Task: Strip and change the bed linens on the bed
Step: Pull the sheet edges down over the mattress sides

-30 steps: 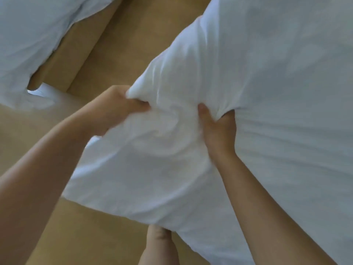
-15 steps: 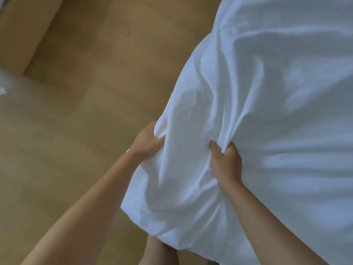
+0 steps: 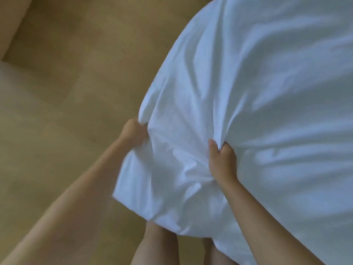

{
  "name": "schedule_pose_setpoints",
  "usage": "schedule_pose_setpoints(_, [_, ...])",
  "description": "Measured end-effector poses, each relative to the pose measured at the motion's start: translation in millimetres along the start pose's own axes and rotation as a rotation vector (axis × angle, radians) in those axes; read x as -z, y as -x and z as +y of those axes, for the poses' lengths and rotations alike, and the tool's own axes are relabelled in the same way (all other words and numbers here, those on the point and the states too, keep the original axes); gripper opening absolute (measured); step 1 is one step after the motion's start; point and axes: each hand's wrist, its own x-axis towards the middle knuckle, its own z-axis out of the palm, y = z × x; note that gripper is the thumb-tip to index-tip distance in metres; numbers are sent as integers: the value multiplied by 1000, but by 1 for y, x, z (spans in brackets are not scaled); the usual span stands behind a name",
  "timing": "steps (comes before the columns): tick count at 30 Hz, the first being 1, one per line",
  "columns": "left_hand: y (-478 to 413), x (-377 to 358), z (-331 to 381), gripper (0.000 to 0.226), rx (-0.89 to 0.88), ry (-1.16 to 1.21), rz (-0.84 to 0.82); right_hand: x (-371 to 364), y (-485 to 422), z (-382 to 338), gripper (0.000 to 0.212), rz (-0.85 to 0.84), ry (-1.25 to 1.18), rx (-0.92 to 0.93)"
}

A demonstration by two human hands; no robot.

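Observation:
A large white bed linen (image 3: 257, 104) hangs bunched in front of me and fills the right half of the head view. My left hand (image 3: 134, 133) grips its left edge in a closed fist. My right hand (image 3: 222, 159) pinches a fold of the same cloth further right, thumb up and fingers buried in the fabric. The stretch of cloth between both hands is crumpled. Its lower corner droops over my legs (image 3: 158, 243). Motion blurs the cloth's edges.
Light wooden floor (image 3: 63, 104) covers the left half of the view. A pale strip, perhaps a wall base or furniture edge (image 3: 9, 20), runs along the upper left corner. My bare legs stand directly below the hanging linen.
The view has swung right: the second white bundle at upper left is gone from sight. Both hands keep their grip and have moved lower in the view, with the linen more gathered between them.

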Motion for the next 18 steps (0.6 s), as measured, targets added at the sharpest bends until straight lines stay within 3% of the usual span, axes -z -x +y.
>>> schedule_pose_setpoints(4, [-1,-58,13,23,-14,-213,207,5,-2,34,28,-46,-43,-19])
schedule_pose_setpoints(6, [15,-63,12,25,-168,-355,304,14,1,45,27,-88,-90,-5])
schedule_pose_setpoints(9, [73,-80,8,49,-453,-144,313,36,8,71,21,-81,-163,-31])
schedule_pose_setpoints(13, [155,-153,-2,44,-838,-430,52,89,22,123,15,12,-197,-73])
schedule_pose_setpoints(16, [192,-224,-11,57,-853,-829,-258,132,38,173,6,75,-174,-114])
schedule_pose_setpoints(18, [211,-270,-18,70,-859,-1023,-379,163,50,210,5,114,-158,-113])
